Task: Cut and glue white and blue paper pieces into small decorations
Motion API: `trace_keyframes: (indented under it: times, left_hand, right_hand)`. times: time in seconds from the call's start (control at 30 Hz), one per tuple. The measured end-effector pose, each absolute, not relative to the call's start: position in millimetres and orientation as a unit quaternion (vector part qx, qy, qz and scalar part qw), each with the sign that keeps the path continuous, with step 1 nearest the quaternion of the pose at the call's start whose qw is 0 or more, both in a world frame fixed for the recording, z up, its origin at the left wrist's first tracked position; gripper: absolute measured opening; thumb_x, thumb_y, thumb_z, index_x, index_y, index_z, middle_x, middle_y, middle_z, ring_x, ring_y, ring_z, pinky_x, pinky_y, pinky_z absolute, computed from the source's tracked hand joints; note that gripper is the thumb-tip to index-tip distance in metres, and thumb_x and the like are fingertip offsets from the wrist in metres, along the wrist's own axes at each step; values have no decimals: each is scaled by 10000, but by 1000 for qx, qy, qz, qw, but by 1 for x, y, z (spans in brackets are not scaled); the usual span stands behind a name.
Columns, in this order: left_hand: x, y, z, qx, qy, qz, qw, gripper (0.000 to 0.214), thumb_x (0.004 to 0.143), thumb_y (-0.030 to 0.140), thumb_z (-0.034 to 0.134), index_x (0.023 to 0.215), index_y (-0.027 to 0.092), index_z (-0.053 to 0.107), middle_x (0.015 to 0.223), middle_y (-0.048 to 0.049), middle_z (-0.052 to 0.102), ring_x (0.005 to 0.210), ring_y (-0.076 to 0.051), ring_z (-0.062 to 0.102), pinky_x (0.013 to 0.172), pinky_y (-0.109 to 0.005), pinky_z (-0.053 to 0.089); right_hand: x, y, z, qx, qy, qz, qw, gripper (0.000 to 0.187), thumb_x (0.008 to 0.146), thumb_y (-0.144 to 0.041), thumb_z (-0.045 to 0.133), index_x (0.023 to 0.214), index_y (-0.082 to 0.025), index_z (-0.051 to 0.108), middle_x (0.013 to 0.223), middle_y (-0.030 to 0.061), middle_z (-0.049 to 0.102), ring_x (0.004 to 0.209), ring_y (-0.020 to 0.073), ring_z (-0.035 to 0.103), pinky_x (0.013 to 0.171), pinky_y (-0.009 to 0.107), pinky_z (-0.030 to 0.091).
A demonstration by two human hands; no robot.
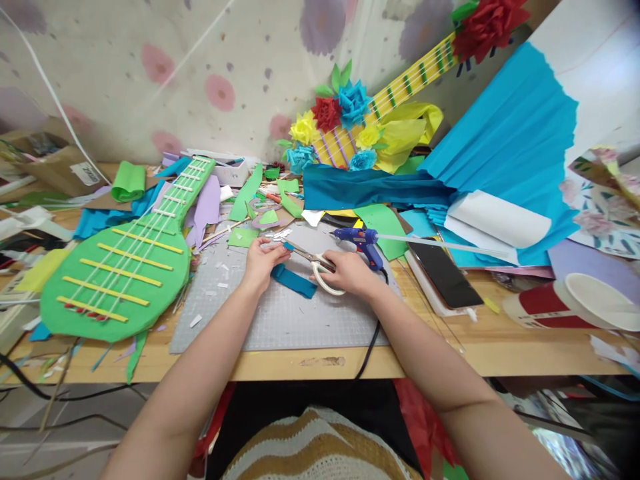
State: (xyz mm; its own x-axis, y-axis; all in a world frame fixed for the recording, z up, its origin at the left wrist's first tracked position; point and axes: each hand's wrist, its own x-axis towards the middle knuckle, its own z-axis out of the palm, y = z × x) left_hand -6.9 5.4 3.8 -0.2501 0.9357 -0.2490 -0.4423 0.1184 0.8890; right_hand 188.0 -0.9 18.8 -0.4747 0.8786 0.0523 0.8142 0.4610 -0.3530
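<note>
White-handled scissors are in my right hand, their blades pointing left toward my other hand. Between the fingertips of my left hand is a small piece of blue crepe paper, right at the blade tips. Just below the blades a folded strip of darker blue crepe paper lies on the grey cutting mat. A blue hot glue gun rests beyond my right hand, a long clear glue stick reaching right from it.
A green paper lute lies at the left. Paper scraps crowd the back. A yellow paper guitar with flowers leans on the wall. To the right are a phone, blue crepe sheet and red-and-white cup. A black cord hangs over the edge.
</note>
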Motion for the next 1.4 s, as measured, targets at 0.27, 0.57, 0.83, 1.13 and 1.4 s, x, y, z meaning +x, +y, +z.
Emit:
trace_keyframes:
  times: [0.27, 0.57, 0.83, 1.13, 1.4]
  left_hand:
    - [-7, 5, 4, 271, 490, 615, 555, 484, 557, 86, 722, 839, 196, 345, 670, -9, 656, 608, -168, 663, 667, -327, 532]
    - [-8, 6, 3, 278, 499, 620, 538, 470, 574, 104, 719, 834, 197, 338, 650, 2, 663, 596, -155, 661, 634, -295, 534]
    - [-7, 4, 1, 296, 487, 617, 543, 485, 549, 110, 718, 837, 204, 339, 659, 11, 654, 619, -161, 661, 661, -321, 531]
    - [-10, 6, 3, 312, 482, 627, 526, 435, 555, 209, 702, 794, 201, 338, 665, 55, 585, 660, -156, 658, 580, -267, 523]
    - [-10, 7, 4, 317, 470, 643, 515, 398, 561, 203, 683, 781, 201, 351, 667, 75, 536, 606, -110, 630, 583, -250, 521]
  right_hand:
    - [189, 1, 19, -505, -847, 133, 104, 411, 747, -581, 502, 735, -176, 568, 647, 19, 588, 563, 116, 463, 527, 233, 230]
    - [188, 3, 15, -522, -831, 146, 126, 413, 784, -580, 448, 775, -180, 550, 697, 25, 606, 596, 124, 494, 534, 227, 244]
    - [186, 0, 19, -518, -840, 117, 111, 439, 734, -616, 492, 803, -185, 535, 767, 34, 628, 651, 146, 532, 538, 234, 237]
    - [182, 6, 13, -631, -765, 64, 108, 317, 804, -456, 472, 871, -156, 549, 871, 90, 632, 769, 200, 579, 615, 267, 339]
    - [171, 12, 8, -628, -765, 47, 136, 346, 780, -349, 541, 1033, -114, 515, 1028, 136, 569, 910, 237, 553, 755, 303, 398]
